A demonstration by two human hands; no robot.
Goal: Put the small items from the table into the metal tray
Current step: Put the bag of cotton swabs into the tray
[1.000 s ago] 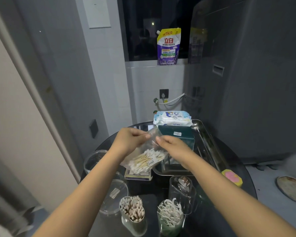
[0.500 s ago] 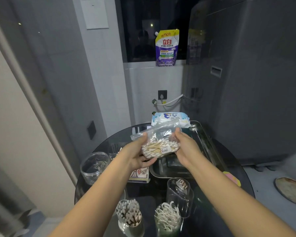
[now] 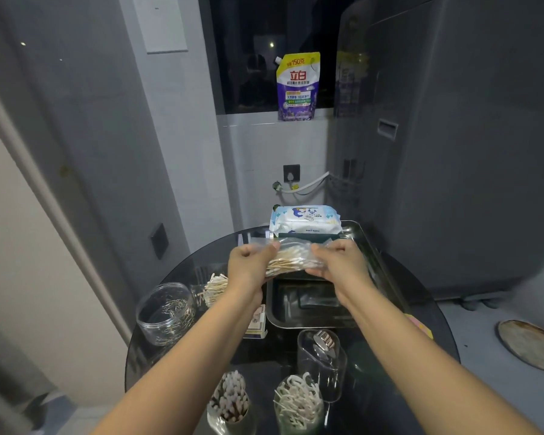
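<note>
— What are the hands doing right now?

— I'm seeing both of them holding a clear plastic bag of wooden-stemmed cotton swabs in the air. The left hand is gripping the bag's left end with its fingers curled round it, and the right hand is pinching the right end between thumb and fingers.

— Where is that bag sitting relative to the tray?

— It is hanging above the rectangular shiny metal tray, over its middle, not touching it. The tray is lying on the round dark glass table. At the tray's far end, a white and blue pack of baby wipes is resting on top of a dark green box.

— What else is lying on the table?

— Left of the tray, I'm making out a second clear bag of cotton swabs and a round clear plastic jar of metal clips. Nearer to me, a cup of white-tipped swabs, a clear cup of white floss picks and a tall clear plastic container with metal pieces are standing upright. A small printed box is peeking out beside the left forearm.
</note>
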